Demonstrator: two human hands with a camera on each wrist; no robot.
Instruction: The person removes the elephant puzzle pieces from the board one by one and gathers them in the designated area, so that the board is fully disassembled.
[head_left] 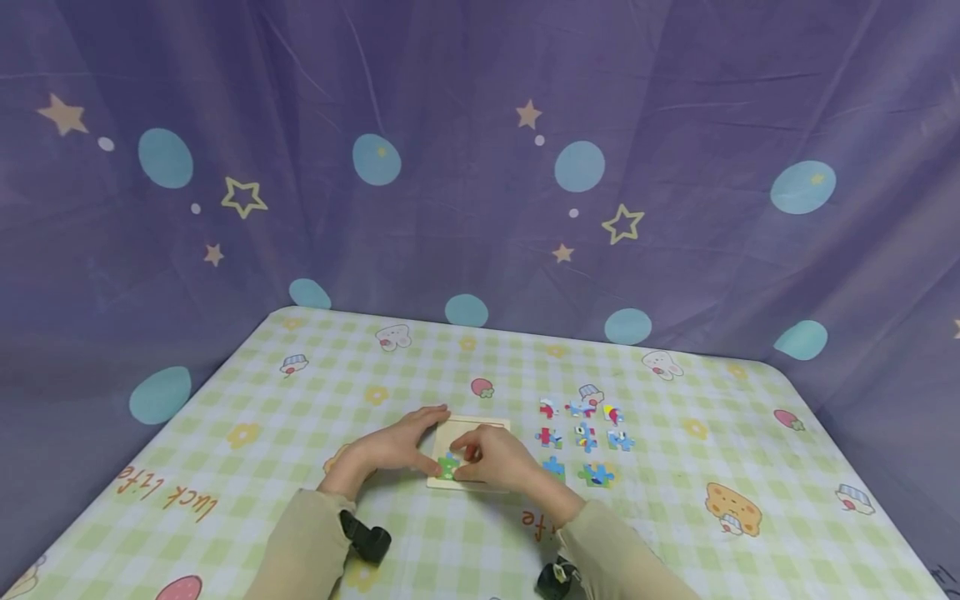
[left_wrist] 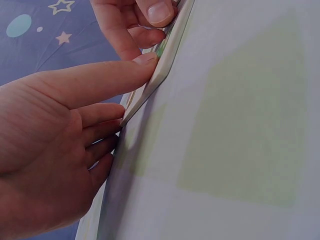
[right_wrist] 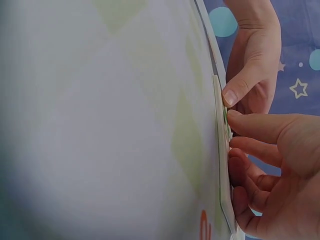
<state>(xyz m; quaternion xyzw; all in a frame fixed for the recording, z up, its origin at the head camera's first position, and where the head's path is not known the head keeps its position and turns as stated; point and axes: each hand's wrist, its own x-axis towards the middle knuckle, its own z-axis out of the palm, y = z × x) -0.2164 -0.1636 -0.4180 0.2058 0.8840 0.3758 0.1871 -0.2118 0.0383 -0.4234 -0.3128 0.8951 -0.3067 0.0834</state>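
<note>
A green jigsaw puzzle piece (head_left: 448,466) lies in the near left corner of a shallow wooden puzzle tray (head_left: 468,488). My left hand (head_left: 395,444) spans the tray's left side, its thumb straight and pressing at the piece, its other fingers along the edge. In the left wrist view the thumb (left_wrist: 112,80) reaches over the tray's rim. From the right, my right hand (head_left: 501,458) pinches at the piece with thumb and curled forefinger. The right wrist view has both thumbs close together at the green piece (right_wrist: 225,119), mostly covered by fingertips.
Right of the tray, several loose jigsaw pieces (head_left: 586,437) lie in rough rows, the nearest one (head_left: 553,467) close to my right hand. A green checked cloth (head_left: 660,533) covers the table. Behind it hangs a purple curtain (head_left: 480,208).
</note>
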